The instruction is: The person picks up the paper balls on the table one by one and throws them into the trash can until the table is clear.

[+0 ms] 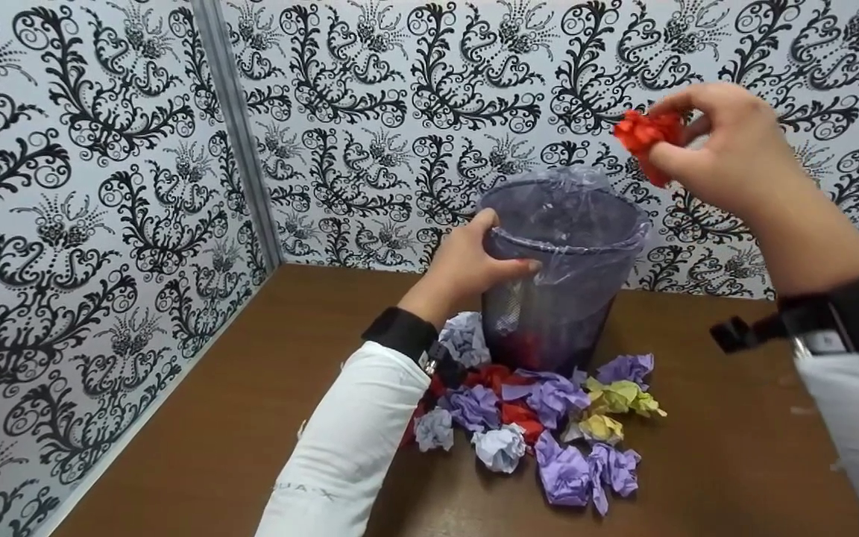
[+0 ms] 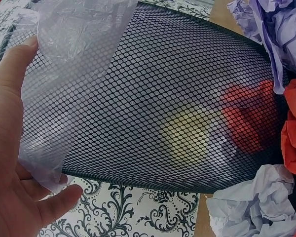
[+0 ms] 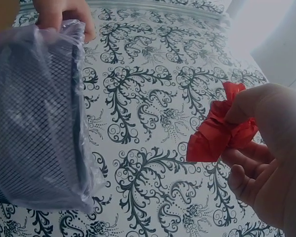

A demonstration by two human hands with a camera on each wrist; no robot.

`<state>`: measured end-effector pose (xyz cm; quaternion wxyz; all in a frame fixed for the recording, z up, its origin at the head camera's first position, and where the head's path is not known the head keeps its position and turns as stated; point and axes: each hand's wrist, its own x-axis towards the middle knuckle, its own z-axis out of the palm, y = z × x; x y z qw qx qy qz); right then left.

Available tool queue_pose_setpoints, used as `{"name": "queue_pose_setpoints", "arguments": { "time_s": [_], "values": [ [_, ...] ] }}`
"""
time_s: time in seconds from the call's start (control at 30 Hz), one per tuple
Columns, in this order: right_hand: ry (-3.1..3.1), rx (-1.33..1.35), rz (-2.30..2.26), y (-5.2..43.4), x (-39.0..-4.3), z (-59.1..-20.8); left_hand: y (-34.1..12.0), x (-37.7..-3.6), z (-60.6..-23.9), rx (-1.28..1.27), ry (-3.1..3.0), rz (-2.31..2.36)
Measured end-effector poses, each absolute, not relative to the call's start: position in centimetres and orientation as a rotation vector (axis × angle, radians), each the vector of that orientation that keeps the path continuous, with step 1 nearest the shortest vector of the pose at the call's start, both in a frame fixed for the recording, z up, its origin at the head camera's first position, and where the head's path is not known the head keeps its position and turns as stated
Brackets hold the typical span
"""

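left hand: fingers curled, gripping | right hand: raised (fingers pinching)

Head view from above, wrist views close, all sharing mesh bin

Both arms wear white long sleeves, the left sleeve printed with faint grey lettering near the forearm (too small to read). A black band circles the left wrist; the right wrist carries a black strap with a protruding black mount.
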<state>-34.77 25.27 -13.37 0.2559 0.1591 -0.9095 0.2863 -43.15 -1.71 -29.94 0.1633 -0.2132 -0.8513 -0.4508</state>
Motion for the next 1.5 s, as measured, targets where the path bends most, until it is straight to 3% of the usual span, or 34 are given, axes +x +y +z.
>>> {"name": "queue_pose_setpoints", "arguments": {
  "time_s": [0.47,1.0,1.5],
  "values": [
    [-2.746,0.597,0.601,22.0,-39.2,-13.7,-2.0,-43.1,-30.1,-0.638,-2.401,-1.311],
    [-2.942,0.677,0.532,19.2,-42.9,-18.4,-1.9,-43.1,-30.1,-0.617,-2.42,-1.208],
    [-2.872,0.77,0.416,19.7,-42.4,-19.5,-1.8,-43.0,-30.0,-0.606,-2.419,-1.18]
  ]
}}
